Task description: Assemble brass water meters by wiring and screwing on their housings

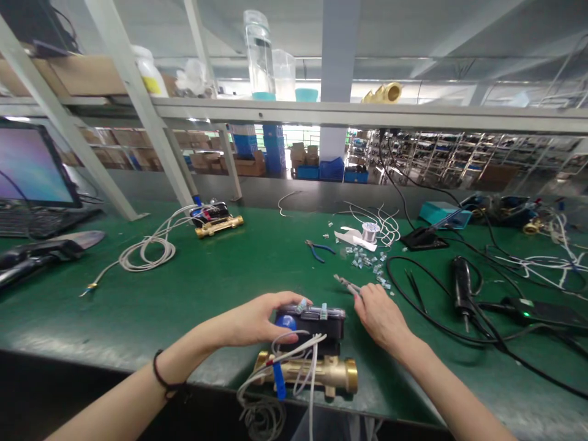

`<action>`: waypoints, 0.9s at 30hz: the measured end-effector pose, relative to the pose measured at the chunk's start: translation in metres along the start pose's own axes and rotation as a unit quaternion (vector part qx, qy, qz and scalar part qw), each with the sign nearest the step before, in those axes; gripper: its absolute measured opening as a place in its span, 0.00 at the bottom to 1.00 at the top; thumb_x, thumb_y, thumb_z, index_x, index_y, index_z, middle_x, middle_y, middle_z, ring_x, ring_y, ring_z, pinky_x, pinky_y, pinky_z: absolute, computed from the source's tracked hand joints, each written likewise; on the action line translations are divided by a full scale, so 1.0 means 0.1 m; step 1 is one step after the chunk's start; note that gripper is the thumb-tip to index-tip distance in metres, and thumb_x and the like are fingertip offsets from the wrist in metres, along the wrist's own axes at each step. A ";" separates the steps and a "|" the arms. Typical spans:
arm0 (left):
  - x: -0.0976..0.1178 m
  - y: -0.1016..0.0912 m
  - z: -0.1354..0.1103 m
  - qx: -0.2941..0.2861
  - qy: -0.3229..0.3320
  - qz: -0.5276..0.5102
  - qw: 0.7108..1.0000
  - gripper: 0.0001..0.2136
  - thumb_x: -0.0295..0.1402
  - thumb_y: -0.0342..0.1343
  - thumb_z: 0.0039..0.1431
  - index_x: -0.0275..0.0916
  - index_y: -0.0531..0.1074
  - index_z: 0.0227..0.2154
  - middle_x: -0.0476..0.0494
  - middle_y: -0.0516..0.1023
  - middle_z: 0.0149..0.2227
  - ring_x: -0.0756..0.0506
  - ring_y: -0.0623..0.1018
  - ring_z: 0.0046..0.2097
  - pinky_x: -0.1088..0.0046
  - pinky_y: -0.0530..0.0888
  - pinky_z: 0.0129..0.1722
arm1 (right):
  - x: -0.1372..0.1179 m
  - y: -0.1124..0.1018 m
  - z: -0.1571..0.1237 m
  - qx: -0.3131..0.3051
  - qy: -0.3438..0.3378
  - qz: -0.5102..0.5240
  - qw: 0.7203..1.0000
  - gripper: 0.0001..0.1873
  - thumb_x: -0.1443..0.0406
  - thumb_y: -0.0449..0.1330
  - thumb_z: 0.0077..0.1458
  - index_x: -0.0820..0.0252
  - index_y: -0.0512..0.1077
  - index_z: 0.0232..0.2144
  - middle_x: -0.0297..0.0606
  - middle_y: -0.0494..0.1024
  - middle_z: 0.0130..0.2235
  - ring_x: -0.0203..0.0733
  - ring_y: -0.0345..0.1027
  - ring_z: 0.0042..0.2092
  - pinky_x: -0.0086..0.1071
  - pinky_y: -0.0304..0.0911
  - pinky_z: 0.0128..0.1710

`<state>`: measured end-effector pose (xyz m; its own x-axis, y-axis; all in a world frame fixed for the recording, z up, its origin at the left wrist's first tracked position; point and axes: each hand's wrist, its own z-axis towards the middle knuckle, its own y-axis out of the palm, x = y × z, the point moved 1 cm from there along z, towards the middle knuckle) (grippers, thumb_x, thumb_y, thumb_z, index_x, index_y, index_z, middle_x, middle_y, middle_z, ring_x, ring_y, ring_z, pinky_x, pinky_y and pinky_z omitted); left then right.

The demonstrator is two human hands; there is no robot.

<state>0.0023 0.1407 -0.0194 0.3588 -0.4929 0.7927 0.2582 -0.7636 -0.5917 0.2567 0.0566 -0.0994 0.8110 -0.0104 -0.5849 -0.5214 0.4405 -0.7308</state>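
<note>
Left hand: fingers curved over and lightly gripping black meter head. Brass water meter body on green bench mat, likely heavy and rigid, best held by the body; limp white wires. Right hand: closed on small steel pliers

Left hand is covering the top of the black box, right hand hides the grip of the pliers, the wire coil drops off the bottom edge, and those bits on the counter are too small to call!
</note>
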 end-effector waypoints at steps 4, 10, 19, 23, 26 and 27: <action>0.18 -0.01 -0.03 0.049 0.026 0.053 0.997 0.21 0.35 0.53 0.58 0.44 0.64 0.55 0.47 0.72 0.53 0.44 0.71 0.52 0.69 0.66 0.53 | -0.03 -0.41 -0.05 0.053 0.079 0.127 0.987 0.21 0.52 0.39 0.60 0.57 0.62 0.26 0.44 0.73 0.36 0.46 0.66 0.40 0.41 0.61 0.41; 0.34 0.10 0.10 0.102 0.034 0.119 0.987 0.20 0.40 0.53 0.59 0.44 0.65 0.54 0.46 0.74 0.51 0.45 0.72 0.51 0.67 0.67 0.52 | -0.26 -0.69 -0.31 -0.042 0.193 0.596 0.779 0.10 0.56 0.55 0.52 0.56 0.65 0.34 0.41 0.74 0.48 0.46 0.67 0.52 0.44 0.58 0.54; 0.41 0.13 0.30 0.082 0.115 0.210 0.967 0.08 0.33 0.57 0.57 0.41 0.75 0.39 0.46 0.77 0.38 0.47 0.74 0.43 0.72 0.69 0.44 | -0.40 -0.68 -0.55 -0.108 0.090 0.343 0.929 0.12 0.66 0.55 0.49 0.59 0.65 0.39 0.38 0.71 0.42 0.41 0.65 0.45 0.39 0.59 0.49; 0.33 0.09 0.27 0.078 0.120 0.173 0.975 0.07 0.30 0.56 0.58 0.41 0.74 0.40 0.48 0.77 0.40 0.49 0.75 0.43 0.74 0.69 0.45 | -0.48 -0.66 -0.64 -0.103 -0.008 0.117 0.988 0.29 0.74 0.53 0.45 0.56 0.59 0.51 0.38 0.68 0.45 0.42 0.62 0.47 0.39 0.58 0.49; 0.31 0.08 0.25 0.069 0.129 0.169 0.975 0.08 0.30 0.54 0.59 0.42 0.74 0.41 0.49 0.77 0.41 0.49 0.75 0.44 0.74 0.69 0.47 | -0.55 -0.62 -0.67 -0.120 -0.057 -0.044 0.990 0.29 0.75 0.51 0.47 0.53 0.62 0.53 0.40 0.67 0.44 0.44 0.59 0.45 0.39 0.58 0.46; 0.31 0.08 0.25 0.065 0.132 0.169 0.974 0.08 0.30 0.54 0.60 0.42 0.74 0.41 0.49 0.77 0.41 0.50 0.75 0.45 0.75 0.69 0.47 | -0.57 -0.61 -0.67 -0.121 -0.059 -0.080 0.988 0.28 0.75 0.51 0.48 0.53 0.63 0.53 0.41 0.66 0.43 0.44 0.59 0.44 0.39 0.58 0.45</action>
<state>0.0384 0.1298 -0.0033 0.2038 -0.8107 0.5489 0.2833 -0.4878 -0.8257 0.2245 -0.0296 -0.0447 0.9064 0.0478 -0.4197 -0.4197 0.2151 -0.8818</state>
